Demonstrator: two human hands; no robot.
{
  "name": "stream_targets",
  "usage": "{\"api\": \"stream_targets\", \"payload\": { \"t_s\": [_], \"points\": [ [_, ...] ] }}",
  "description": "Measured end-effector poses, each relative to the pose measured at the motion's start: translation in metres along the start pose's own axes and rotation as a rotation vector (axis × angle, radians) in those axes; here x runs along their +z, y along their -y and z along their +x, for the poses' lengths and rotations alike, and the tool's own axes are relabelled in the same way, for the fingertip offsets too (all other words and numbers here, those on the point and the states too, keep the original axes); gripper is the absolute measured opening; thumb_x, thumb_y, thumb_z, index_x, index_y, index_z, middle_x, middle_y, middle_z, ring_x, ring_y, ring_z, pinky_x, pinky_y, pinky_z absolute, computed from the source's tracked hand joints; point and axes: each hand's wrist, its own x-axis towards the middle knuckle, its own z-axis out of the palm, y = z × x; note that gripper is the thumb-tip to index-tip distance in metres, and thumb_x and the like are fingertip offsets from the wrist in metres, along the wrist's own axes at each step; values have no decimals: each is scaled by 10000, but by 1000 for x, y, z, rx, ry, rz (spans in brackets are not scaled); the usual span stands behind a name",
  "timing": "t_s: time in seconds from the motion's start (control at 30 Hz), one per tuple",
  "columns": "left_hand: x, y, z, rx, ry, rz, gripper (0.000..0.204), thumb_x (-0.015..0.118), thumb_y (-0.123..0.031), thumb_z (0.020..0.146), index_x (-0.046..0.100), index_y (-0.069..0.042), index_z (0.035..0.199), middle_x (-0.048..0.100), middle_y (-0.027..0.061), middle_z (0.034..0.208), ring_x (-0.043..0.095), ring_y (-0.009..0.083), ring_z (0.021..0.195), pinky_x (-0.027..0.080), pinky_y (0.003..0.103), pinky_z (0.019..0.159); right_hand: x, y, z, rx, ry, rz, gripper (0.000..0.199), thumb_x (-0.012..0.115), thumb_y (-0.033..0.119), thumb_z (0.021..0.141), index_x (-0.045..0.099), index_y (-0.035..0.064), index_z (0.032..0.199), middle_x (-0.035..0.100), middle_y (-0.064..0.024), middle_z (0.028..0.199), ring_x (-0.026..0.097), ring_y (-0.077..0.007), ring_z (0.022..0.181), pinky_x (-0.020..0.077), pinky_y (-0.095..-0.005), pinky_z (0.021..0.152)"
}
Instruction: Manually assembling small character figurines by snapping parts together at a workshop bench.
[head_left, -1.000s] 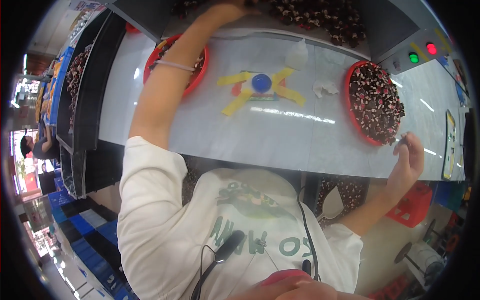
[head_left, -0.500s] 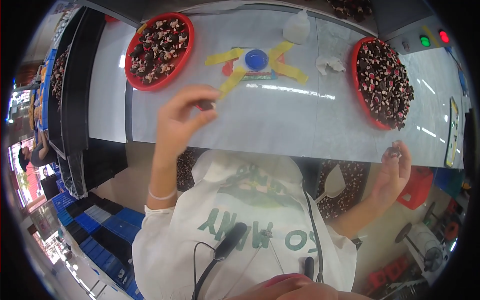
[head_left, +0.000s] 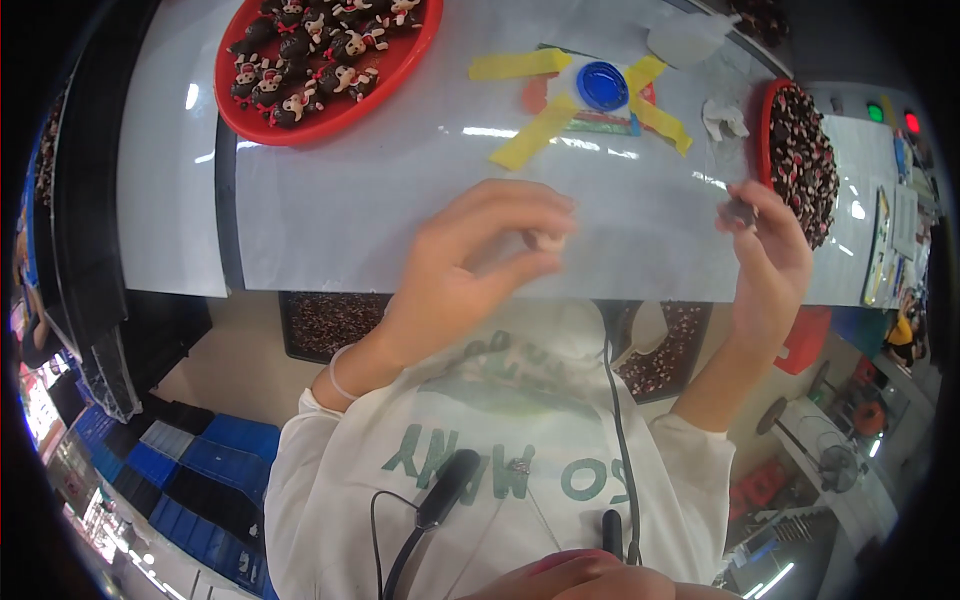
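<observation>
On the person's side of the blue cap (head_left: 602,86), the left hand (head_left: 470,262) pinches a small pale piece (head_left: 550,241) between thumb and fingers. Right of the cap, the right hand (head_left: 780,250) pinches a dark piece (head_left: 741,213). Both look light, probably stiff; gripping their sides should suit.

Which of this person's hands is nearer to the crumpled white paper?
The right hand: it is just on the near side of the crumpled white paper. The left hand is farther off, to the paper's left and closer to the body.
</observation>
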Motion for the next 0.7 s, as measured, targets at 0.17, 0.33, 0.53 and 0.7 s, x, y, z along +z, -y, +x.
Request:
{"api": "stream_targets", "payload": {
  "t_s": [0.17,0.33,0.53,0.7],
  "points": [
    [-6,-2,-2,-185,26,-155,264,669,52,725,611,10,979,560,141,1076,577,201,934,472,307,785,44,1,65,-111,179,-94,304,633,-73,743,566,-78,1039,596,-115,1032,587,-160,903,470,-244,793],
    [-15,0,5,-23,116,-1,270,692,34,696,633,6,959,594,119,1021,590,213,903,473,287,773,66,2,92,-84,300,-172,300,614,-74,771,563,-73,1066,585,-117,1063,589,-147,897,478,-241,786],
    [-17,1,8,-55,200,-135,274,677,40,714,628,-1,980,596,123,1040,594,211,905,491,289,734,65,10,97,-302,365,-515,275,655,-70,708,629,-33,979,601,-115,998,602,-154,821,489,-235,730],
    [-15,7,5,-52,163,-137,320,671,40,719,609,15,1032,597,131,1043,603,217,891,501,289,746,77,8,103,-400,445,-768,305,684,-47,684,630,-8,982,621,-102,970,606,-142,768,490,-230,683]
  ]
}}
